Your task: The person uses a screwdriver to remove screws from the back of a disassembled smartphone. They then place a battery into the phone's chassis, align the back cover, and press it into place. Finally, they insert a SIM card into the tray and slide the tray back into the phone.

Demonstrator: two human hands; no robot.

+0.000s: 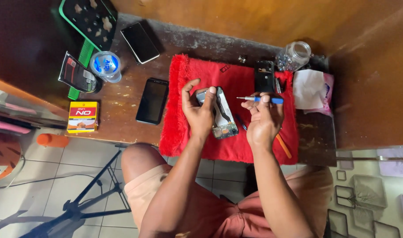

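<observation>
Under my hands, on the red mat [236, 145], lies the opened phone [221, 115], back cover off and its board and camera module exposed. My left hand [199, 112] is closed around the phone's upper end, thumb and forefinger pinching its edges and tilting it off the mat. My right hand [264, 121] is closed on the screwdriver [259, 99], blue handle between thumb and fingers, the thin metal tip pointing toward the left hand and stopping just short of the phone's frame. Tip and phone are apart.

Step in hand, as I judge it: disassembly at the screw stage, with the driver lined up but not yet seated. The next move would call for a steady left-hand grip and a fine lowering of the tip into a screw head; I cannot make out the screws at this size.

Beyond the right hand, a removed black cover [264, 76] rests on the mat's far edge, with a clear jar [295, 55] just past it and a tissue pack [314, 90] to its right. An orange tool [283, 146] lies beside the right wrist. Left of the left hand, off the mat, a dark phone [152, 101] lies face up on the surface [122, 105]; a second phone [140, 42] sits farther away, near a plastic cup [106, 65] and a yellow box [82, 116].
</observation>
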